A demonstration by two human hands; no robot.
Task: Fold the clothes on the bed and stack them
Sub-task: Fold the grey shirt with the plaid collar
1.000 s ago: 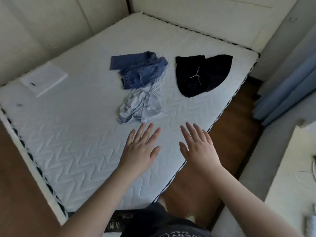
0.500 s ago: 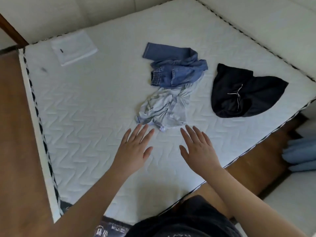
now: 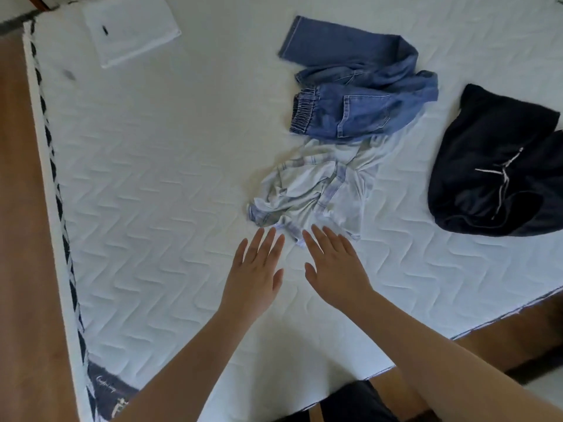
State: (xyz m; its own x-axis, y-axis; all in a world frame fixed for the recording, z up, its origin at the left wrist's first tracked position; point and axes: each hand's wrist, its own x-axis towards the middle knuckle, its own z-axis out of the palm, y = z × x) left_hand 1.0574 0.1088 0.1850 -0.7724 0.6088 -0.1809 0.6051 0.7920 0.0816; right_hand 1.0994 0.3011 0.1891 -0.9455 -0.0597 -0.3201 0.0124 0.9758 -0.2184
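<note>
Writing: only legible-ish mark is a dark corner label (image 3: 111, 388) at the lower left of the mattress (image 3: 158, 166), pale cursive script plus a small figure, too blurred to read. The black garment (image 3: 490, 159) has white marks at centre right that look like drawstrings, no readable text.

Mattress: white quilted cover, stitched zigzag/chevron pattern, side edge trimmed with a black-and-white braided band (image 3: 58, 190) running down the left of the frame. Brown wood floor (image 3: 21, 239) beyond it at far left.

Clothes, all unfolded:
- Light blue garment (image 3: 313, 190): thin soft fabric, faint stripes, crumpled into a loose heap at frame centre.
- Blue denim trousers (image 3: 359, 92): elastic gathered waistband, patch pocket with visible stitching, one leg stretched toward top centre. Lower edge overlaps the top of the light blue garment.
- Black garment: smooth dark fabric, rounded lump at right, apart from the other two.
- Folded white cloth (image 3: 131, 28): flat rectangle, small dark mark on it, upper left, well apart from the rest.

Hands: left hand (image 3: 256, 269) and right hand (image 3: 335, 263) both flat, fingers straight and slightly spread, palms down, side by side with a small gap, gripping nothing. Fingertips sit right at the near edge of the light blue garment; cannot tell if they touch it.
</note>
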